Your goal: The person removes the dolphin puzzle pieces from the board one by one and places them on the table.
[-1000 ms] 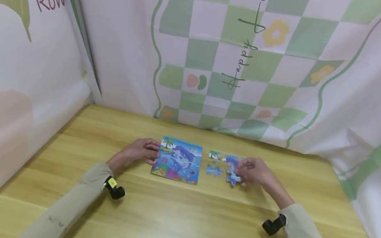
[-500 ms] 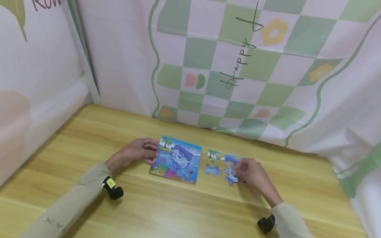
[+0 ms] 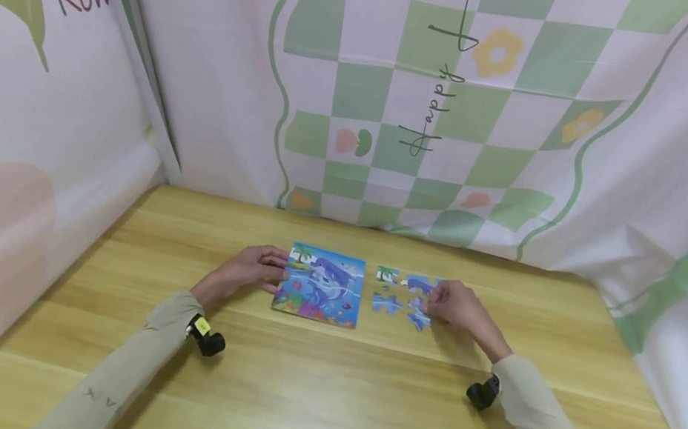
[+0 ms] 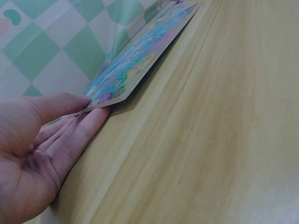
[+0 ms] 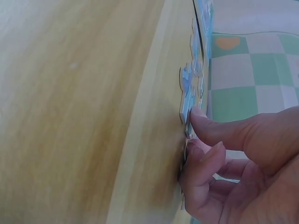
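Observation:
My left hand (image 3: 246, 268) grips the left edge of a flat board with a dolphin picture (image 3: 322, 285). In the left wrist view, the thumb lies on top of the board (image 4: 135, 60) with fingers beneath, and its near edge is lifted off the table. To the board's right lie jigsaw puzzle pieces with a matching dolphin and palm tree (image 3: 387, 276). At their right side my right hand (image 3: 462, 310) pinches a puzzle piece (image 5: 188, 125) between thumb and fingers, close to the tabletop. That hand covers part of the pieces.
The wooden table (image 3: 315, 397) meets a checked curtain (image 3: 415, 106) just behind the puzzle. Another curtain (image 3: 48, 123) borders the left side. Each wrist carries a small black camera (image 3: 209, 339).
The right hand has shifted slightly left over the pieces, and its fingers have drawn together near the lower right piece. The left hand keeps its grip on the board.

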`<state>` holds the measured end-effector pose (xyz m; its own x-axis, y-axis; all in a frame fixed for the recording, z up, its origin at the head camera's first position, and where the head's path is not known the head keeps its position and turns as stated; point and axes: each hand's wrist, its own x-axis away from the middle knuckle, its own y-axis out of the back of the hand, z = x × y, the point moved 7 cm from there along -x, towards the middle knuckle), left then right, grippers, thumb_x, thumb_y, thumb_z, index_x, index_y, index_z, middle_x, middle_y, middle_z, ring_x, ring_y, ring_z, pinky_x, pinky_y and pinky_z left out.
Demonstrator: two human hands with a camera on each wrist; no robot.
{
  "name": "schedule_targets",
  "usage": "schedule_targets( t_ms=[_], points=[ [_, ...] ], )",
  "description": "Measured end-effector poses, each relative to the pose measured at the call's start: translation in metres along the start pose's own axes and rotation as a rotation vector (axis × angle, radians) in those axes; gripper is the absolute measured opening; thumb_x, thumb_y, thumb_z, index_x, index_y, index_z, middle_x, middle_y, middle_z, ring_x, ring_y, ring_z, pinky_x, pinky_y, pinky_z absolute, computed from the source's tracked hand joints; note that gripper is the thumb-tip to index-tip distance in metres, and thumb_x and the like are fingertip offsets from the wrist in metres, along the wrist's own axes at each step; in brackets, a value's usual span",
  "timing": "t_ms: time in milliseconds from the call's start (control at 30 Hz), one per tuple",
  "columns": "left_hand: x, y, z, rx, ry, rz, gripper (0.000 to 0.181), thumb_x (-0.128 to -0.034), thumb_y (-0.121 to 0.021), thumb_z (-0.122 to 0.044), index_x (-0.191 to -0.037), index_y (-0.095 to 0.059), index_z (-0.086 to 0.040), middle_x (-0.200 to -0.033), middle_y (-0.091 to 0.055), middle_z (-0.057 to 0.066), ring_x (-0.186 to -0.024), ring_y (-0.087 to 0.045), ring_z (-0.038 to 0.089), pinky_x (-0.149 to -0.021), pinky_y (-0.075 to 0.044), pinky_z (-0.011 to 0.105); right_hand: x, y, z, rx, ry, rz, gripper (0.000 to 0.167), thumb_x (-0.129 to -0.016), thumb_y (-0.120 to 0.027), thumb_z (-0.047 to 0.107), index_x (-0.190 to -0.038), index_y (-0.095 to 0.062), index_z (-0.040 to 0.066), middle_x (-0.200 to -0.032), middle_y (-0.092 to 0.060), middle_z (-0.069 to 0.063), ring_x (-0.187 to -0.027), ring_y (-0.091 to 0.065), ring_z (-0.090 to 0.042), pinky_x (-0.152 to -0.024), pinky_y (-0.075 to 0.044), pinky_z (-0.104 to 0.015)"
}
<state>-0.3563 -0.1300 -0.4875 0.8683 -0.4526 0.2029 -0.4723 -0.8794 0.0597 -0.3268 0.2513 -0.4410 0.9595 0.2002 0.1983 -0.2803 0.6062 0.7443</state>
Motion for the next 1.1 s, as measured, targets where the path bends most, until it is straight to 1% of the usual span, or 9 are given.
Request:
schedule_targets(
  t_ms=[133,267,367,467,567,667,800,967,1100],
  points=[
    [0.0,0.0,0.0,0.014,0.007,-0.003,0.046,-0.1024,-0.063,-0.001,-0.144,-0.047,0.009,-0.125,-0.063,0.015,-0.098,-0.07,0.018,-0.089,-0.067,0.034,-0.002,0.0,0.0,-0.022,-0.016,0.01,0.023,-0.095,-0.077,0.014,-0.099,-0.061,-0.003,-0.083,-0.065,-0.009,-0.067,-0.059,-0.017,-0.056,-0.056,-0.025],
    [-0.001,-0.001,-0.001,0.02,0.005,0.0,0.046,-0.1023,-0.063,-0.001,-0.144,-0.046,0.009,-0.124,-0.062,0.015,-0.098,-0.07,0.019,-0.089,-0.067,0.034,-0.004,0.006,0.004,-0.023,-0.006,-0.017,0.026,-0.097,-0.073,0.013,-0.109,-0.059,-0.005,-0.094,-0.067,-0.018,-0.073,-0.063,-0.022,-0.06,-0.06,-0.028],
    [0.0,-0.002,-0.002,0.018,-0.003,0.008,0.047,-0.1023,-0.063,-0.001,-0.144,-0.045,0.01,-0.125,-0.061,0.017,-0.098,-0.07,0.019,-0.09,-0.067,0.035,-0.007,0.01,0.016,-0.009,0.044,-0.037,0.027,-0.098,-0.071,0.012,-0.114,-0.06,-0.006,-0.104,-0.067,-0.023,-0.084,-0.066,-0.027,-0.067,-0.061,-0.03],
    [0.001,-0.002,-0.003,0.013,0.0,0.005,0.048,-0.1021,-0.063,-0.001,-0.145,-0.044,0.01,-0.131,-0.059,0.022,-0.1,-0.07,0.02,-0.091,-0.067,0.035,-0.009,0.008,0.03,-0.023,0.122,-0.032,0.026,-0.098,-0.069,0.01,-0.115,-0.061,-0.009,-0.106,-0.069,-0.025,-0.09,-0.067,-0.031,-0.071,-0.063,-0.033],
    [0.002,-0.001,-0.003,0.011,0.007,-0.004,0.05,-0.1019,-0.064,-0.001,-0.146,-0.044,0.01,-0.14,-0.055,0.028,-0.103,-0.07,0.02,-0.092,-0.067,0.035,-0.012,0.001,0.044,-0.051,0.197,-0.021,0.023,-0.098,-0.068,0.006,-0.112,-0.061,-0.011,-0.104,-0.069,-0.025,-0.094,-0.068,-0.033,-0.075,-0.065,-0.036],
    [0.003,-0.001,-0.002,0.019,0.012,-0.008,0.051,-0.1019,-0.064,-0.001,-0.147,-0.043,0.009,-0.146,-0.05,0.031,-0.106,-0.069,0.022,-0.092,-0.067,0.035,-0.017,-0.011,0.054,-0.088,0.237,0.005,0.02,-0.099,-0.067,0.004,-0.111,-0.062,-0.01,-0.105,-0.069,-0.024,-0.095,-0.069,-0.033,-0.077,-0.067,-0.037],
    [0.003,-0.002,-0.001,0.016,0.011,-0.009,0.051,-0.1023,-0.064,-0.001,-0.147,-0.043,0.01,-0.148,-0.049,0.032,-0.106,-0.07,0.022,-0.091,-0.067,0.035,-0.022,-0.032,0.072,-0.117,0.268,0.095,0.024,-0.1,-0.068,0.005,-0.116,-0.059,-0.01,-0.111,-0.067,-0.026,-0.1,-0.069,-0.036,-0.081,-0.068,-0.04],
    [0.001,-0.002,-0.001,0.01,0.01,-0.009,0.052,-0.1012,-0.065,0.0,-0.148,-0.043,0.01,-0.148,-0.05,0.032,-0.101,-0.07,0.02,-0.091,-0.067,0.035,-0.024,-0.056,0.102,0.02,0.292,0.201,0.049,-0.096,-0.076,0.012,-0.134,-0.052,-0.009,-0.129,-0.058,-0.029,-0.106,-0.065,-0.035,-0.09,-0.064,-0.043],
    [0.0,-0.002,-0.001,0.011,0.005,-0.008,0.053,-0.1012,-0.064,0.001,-0.148,-0.042,0.01,-0.147,-0.049,0.032,-0.099,-0.07,0.02,-0.09,-0.067,0.035,-0.032,-0.07,0.12,0.141,0.266,0.213,0.066,-0.093,-0.082,0.021,-0.143,-0.048,-0.004,-0.14,-0.051,-0.027,-0.116,-0.06,-0.037,-0.099,-0.06,-0.049]
  ],
)
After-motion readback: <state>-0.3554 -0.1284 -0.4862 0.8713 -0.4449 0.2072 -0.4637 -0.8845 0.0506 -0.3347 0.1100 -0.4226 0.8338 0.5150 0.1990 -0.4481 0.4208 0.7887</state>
